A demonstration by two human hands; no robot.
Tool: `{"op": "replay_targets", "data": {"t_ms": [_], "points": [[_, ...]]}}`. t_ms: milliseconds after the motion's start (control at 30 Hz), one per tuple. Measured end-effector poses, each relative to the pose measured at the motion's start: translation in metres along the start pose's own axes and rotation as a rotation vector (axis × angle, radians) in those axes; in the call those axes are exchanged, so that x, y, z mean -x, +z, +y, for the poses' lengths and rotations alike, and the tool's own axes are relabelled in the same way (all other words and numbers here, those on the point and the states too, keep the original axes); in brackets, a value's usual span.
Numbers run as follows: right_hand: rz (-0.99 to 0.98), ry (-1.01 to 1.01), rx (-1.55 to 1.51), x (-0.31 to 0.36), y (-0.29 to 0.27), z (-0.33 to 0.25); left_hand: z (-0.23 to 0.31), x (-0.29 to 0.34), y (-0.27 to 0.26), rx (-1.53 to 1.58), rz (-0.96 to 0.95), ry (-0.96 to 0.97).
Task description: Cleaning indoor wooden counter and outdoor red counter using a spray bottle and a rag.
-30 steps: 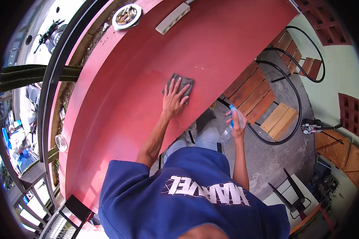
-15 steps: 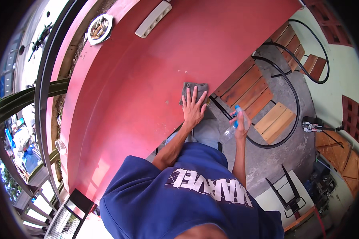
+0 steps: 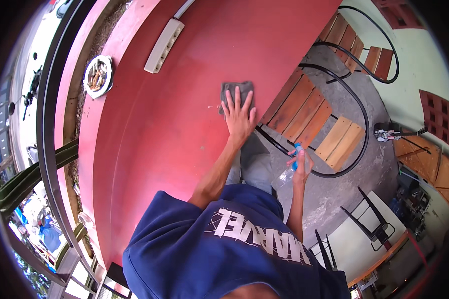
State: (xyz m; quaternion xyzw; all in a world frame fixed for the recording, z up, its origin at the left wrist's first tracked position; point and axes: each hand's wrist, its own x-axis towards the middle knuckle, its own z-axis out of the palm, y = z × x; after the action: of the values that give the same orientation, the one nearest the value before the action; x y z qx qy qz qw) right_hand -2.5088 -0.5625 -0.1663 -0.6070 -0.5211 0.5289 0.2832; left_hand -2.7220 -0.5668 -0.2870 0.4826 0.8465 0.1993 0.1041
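Observation:
My left hand [image 3: 240, 122] lies flat with its fingers spread over a folded grey cloth [image 3: 229, 86], pressing it on a long red tabletop [image 3: 159, 129]. The cloth sticks out past the fingertips. To the right, beyond the table's near edge, my right hand [image 3: 303, 169] is wrapped round a clear spray bottle [image 3: 286, 177] with a blue spray head. The bottle is tilted and held in the air above the floor; my fingers hide part of it.
A white power strip [image 3: 163, 46] lies far on the table, its cable running off. An ashtray full of cigarette butts [image 3: 89, 79] stands on the left ledge. Wooden slatted chairs [image 3: 299, 107] with curved black frames stand at the right. A white table [image 3: 356, 254] is lower right.
My left hand and the cloth have slid farther away over the tabletop, past the small marks. The whole view has turned a little. My right hand still holds the spray bottle.

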Motion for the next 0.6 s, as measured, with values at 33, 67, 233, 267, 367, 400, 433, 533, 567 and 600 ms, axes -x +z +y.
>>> {"op": "replay_targets", "data": {"t_ms": [33,67,233,267,367,400,433,533,567,600], "points": [[-0.005,0.031,0.005,0.004,0.003,-0.002,0.009,0.02,0.004,0.019,-0.085,0.1],[0.007,0.023,0.013,-0.001,0.007,-0.006,0.013,0.026,0.005,-0.013,-0.126,0.14],[-0.113,0.01,0.01,-0.002,0.028,-0.035,-0.056,-0.092,-0.023,-0.017,-0.01,0.281],[-0.166,-0.002,0.009,-0.001,0.032,-0.04,-0.08,-0.13,-0.031,-0.064,0.097,0.2],[-0.199,-0.02,0.016,0.005,0.031,-0.044,-0.097,-0.181,-0.024,-0.146,0.291,0.003],[-0.182,-0.026,0.034,0.007,0.029,-0.04,-0.095,-0.189,-0.019,-0.185,0.353,-0.08],[-0.148,-0.006,0.01,0.009,0.027,-0.035,-0.075,-0.178,-0.009,-0.131,0.362,-0.117],[-0.125,-0.024,-0.016,0.008,0.013,-0.026,-0.001,-0.105,0.016,-0.026,0.108,0.135],[-0.125,-0.03,-0.027,0.01,0.012,-0.026,0.013,-0.078,0.022,0.008,0.011,0.203],[-0.112,-0.012,-0.038,0.01,0.006,-0.029,0.021,-0.063,0.023,0.029,-0.024,0.222]]}}
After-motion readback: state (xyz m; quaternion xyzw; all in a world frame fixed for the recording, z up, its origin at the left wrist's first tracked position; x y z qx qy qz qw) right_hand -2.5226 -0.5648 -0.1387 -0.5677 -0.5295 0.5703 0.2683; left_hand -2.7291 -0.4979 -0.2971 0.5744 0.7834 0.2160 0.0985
